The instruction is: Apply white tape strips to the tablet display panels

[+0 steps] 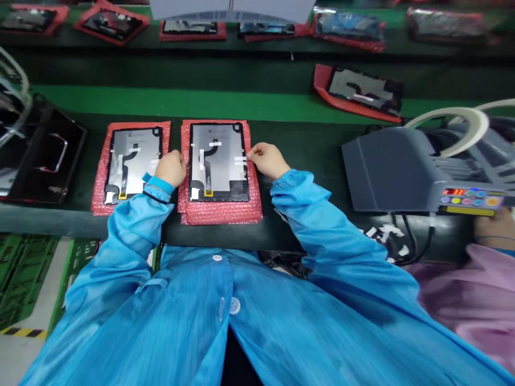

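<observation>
A tablet display panel (225, 171) lies back side up on a red bubble-wrap bag (225, 214) in front of me, with a dark flex cable and white tape strips on it. My right hand (269, 160) pinches at the panel's right edge, its fingertips by the ends of the white tape strips (240, 159); what is between them is too small to tell. My left hand (171, 168) is closed at the bag's left edge, its fingertips partly hidden. Left of it, a second display panel (139, 147) rests on another red bubble-wrap bag (100, 187).
A grey machine (390, 171) with a lit control panel stands at right, near white scraps (388, 233) and a co-worker's purple sleeve (478, 305). A black box-shaped device (52, 150) is at left. Another panel (362, 91) lies farther back; several wrapped ones line the rear shelf.
</observation>
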Available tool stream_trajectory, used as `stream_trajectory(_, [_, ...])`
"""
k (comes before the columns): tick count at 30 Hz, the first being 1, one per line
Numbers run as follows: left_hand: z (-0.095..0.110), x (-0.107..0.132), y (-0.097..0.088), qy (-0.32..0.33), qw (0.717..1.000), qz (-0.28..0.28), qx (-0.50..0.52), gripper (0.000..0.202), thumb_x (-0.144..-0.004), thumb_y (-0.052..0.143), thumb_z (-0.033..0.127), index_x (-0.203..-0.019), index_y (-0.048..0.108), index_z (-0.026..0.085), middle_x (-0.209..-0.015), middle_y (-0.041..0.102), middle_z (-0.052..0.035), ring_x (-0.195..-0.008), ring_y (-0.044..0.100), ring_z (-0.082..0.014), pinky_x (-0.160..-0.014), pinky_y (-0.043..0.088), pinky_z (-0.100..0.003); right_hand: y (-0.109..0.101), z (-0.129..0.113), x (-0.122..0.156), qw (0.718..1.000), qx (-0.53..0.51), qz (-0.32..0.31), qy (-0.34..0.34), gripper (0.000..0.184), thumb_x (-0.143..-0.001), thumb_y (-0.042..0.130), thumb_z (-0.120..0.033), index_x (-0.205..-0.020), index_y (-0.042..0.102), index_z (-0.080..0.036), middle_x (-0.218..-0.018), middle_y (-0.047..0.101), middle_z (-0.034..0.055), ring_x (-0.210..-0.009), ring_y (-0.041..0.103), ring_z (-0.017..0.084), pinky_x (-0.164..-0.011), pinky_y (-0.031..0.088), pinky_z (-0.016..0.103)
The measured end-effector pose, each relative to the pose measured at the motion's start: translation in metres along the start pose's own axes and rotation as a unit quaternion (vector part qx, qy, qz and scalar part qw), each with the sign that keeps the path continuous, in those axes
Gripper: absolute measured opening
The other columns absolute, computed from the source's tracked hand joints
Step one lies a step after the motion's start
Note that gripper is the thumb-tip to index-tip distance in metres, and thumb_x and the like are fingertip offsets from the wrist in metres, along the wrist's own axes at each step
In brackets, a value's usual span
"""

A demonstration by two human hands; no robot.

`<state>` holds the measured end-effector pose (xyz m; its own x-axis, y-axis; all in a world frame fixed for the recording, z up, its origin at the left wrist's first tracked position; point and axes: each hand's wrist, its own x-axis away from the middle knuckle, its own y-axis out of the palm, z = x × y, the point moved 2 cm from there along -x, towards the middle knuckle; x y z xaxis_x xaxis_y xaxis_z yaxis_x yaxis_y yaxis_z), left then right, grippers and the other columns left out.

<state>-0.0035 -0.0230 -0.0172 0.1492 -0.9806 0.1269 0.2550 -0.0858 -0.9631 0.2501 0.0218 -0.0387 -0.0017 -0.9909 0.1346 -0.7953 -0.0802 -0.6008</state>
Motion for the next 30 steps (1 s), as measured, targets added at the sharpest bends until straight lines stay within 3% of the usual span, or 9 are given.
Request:
stream_trajectory(4, [0.007,0.002,0.009,0.019,0.999,0.025,0.024,0.022,-0.092,0.044,0.016,-0.105,0.062,0.011,-0.112,0.068,-0.0174,-0.110,0.064,-0.0291,-0.098,0.048,-0.041,0.007,-0.007,0.005,0.995,-0.089,0.055,0.011,0.018,-0.078,0.061,-0.017,-0.065,0.050,-0.019,-0.061,0.055,-0.0008,-0.069,0.056,0.015,-0.075,0.048,0.032])
stream_trajectory(8, [0.011,0.005,0.010,0.019,0.997,0.047,0.058,0.023,-0.093,0.040,0.014,-0.106,0.059,0.009,-0.115,0.066,-0.0205,-0.114,0.062,-0.0297,-0.102,0.046,-0.042,0.011,-0.018,0.019,0.950,-0.305,-0.050,0.049,0.016,-0.073,0.071,-0.025,-0.074,0.056,-0.018,-0.062,0.060,-0.0002,-0.067,0.062,0.016,-0.071,0.054,0.033])
stream_trajectory(11, [0.002,0.008,0.000,0.008,0.992,0.054,0.114,0.026,-0.096,0.036,0.018,-0.110,0.056,0.010,-0.108,0.068,-0.0187,-0.108,0.065,-0.0281,-0.098,0.048,-0.040,0.012,-0.035,0.024,0.924,-0.372,-0.077,0.041,0.020,-0.066,0.076,-0.019,-0.075,0.059,-0.017,-0.066,0.064,-0.0001,-0.068,0.064,0.015,-0.071,0.057,0.034])
stream_trajectory(15, [-0.046,0.008,-0.039,-0.018,0.984,0.119,0.134,0.024,-0.096,0.036,0.023,-0.112,0.053,0.015,-0.100,0.069,-0.0140,-0.101,0.067,-0.0275,-0.093,0.050,-0.040,0.036,-0.078,0.013,0.918,-0.386,-0.091,0.012,0.027,-0.067,0.073,-0.010,-0.088,0.059,-0.019,-0.076,0.065,-0.0027,-0.073,0.066,0.014,-0.072,0.058,0.033])
stream_trajectory(19, [-0.113,0.005,-0.078,-0.095,0.984,0.136,0.062,0.026,-0.093,0.041,0.025,-0.115,0.052,0.017,-0.106,0.069,-0.0150,-0.108,0.065,-0.0304,-0.095,0.048,-0.042,0.099,-0.128,-0.003,0.925,-0.345,-0.161,-0.005,0.046,-0.068,0.072,-0.006,-0.108,0.053,-0.022,-0.082,0.063,-0.0039,-0.072,0.065,0.013,-0.070,0.059,0.033])
stream_trajectory(22, [-0.147,0.002,-0.081,-0.137,0.985,0.102,0.014,0.029,-0.092,0.043,0.027,-0.117,0.054,0.017,-0.109,0.068,-0.0199,-0.110,0.065,-0.0347,-0.096,0.047,-0.047,0.145,-0.149,-0.005,0.947,-0.263,-0.185,0.018,0.051,-0.067,0.075,-0.005,-0.110,0.051,-0.020,-0.081,0.063,-0.0026,-0.063,0.062,0.013,-0.065,0.059,0.035])
stream_trajectory(24, [-0.156,0.001,-0.074,-0.156,0.985,0.070,-0.015,0.031,-0.092,0.041,0.029,-0.118,0.053,0.017,-0.111,0.068,-0.0235,-0.110,0.065,-0.0374,-0.094,0.048,-0.050,0.159,-0.153,-0.002,0.966,-0.176,-0.186,0.022,0.051,-0.064,0.077,-0.004,-0.107,0.053,-0.017,-0.075,0.061,-0.0018,-0.058,0.061,0.014,-0.066,0.058,0.036])
stream_trajectory(27, [-0.156,0.004,-0.066,-0.174,0.983,0.032,-0.045,0.038,-0.093,0.034,0.032,-0.123,0.049,0.015,-0.115,0.067,-0.0241,-0.112,0.064,-0.0388,-0.090,0.048,-0.052,0.142,-0.144,-0.002,0.974,-0.102,-0.198,-0.035,0.035,-0.067,0.076,-0.007,-0.097,0.060,-0.014,-0.063,0.058,-0.0025,-0.053,0.060,0.014,-0.069,0.058,0.037])
stream_trajectory(30, [-0.154,0.009,-0.072,-0.182,0.983,0.004,-0.033,0.048,-0.090,0.031,0.044,-0.127,0.047,0.017,-0.121,0.066,-0.0207,-0.113,0.062,-0.0418,-0.089,0.047,-0.056,0.080,-0.109,-0.020,0.983,-0.105,-0.129,-0.080,0.015,-0.074,0.070,-0.011,-0.087,0.064,-0.014,-0.057,0.058,-0.0026,-0.049,0.058,0.012,-0.067,0.056,0.033])
